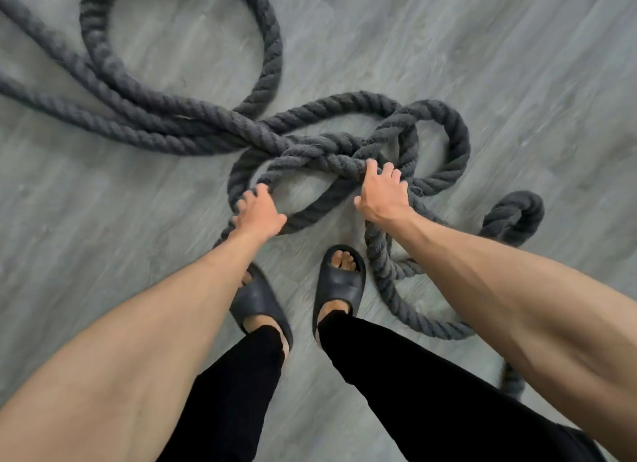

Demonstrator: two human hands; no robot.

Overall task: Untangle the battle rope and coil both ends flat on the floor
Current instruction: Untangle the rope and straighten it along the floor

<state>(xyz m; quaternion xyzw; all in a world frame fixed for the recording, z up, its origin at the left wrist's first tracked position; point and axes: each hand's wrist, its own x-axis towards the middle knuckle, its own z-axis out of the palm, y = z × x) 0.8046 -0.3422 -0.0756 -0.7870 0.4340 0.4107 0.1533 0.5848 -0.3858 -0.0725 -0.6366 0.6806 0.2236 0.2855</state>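
**While the knot (331,154) holds, no coiling**

On the floor (517,82) the battle rope (144,120) lies tangled just ahead of my feet (341,282). My left grip (258,213) curls round a loop (310,216). My right grip (382,192) rests spread on the knot, clamping nothing. I judge: feed slack through, never pull tight.

A rope (165,130) loop is gripped within curled fingers of the left hand (259,215), and the knot (331,151) is touched under fingertips of the right hand (383,194).
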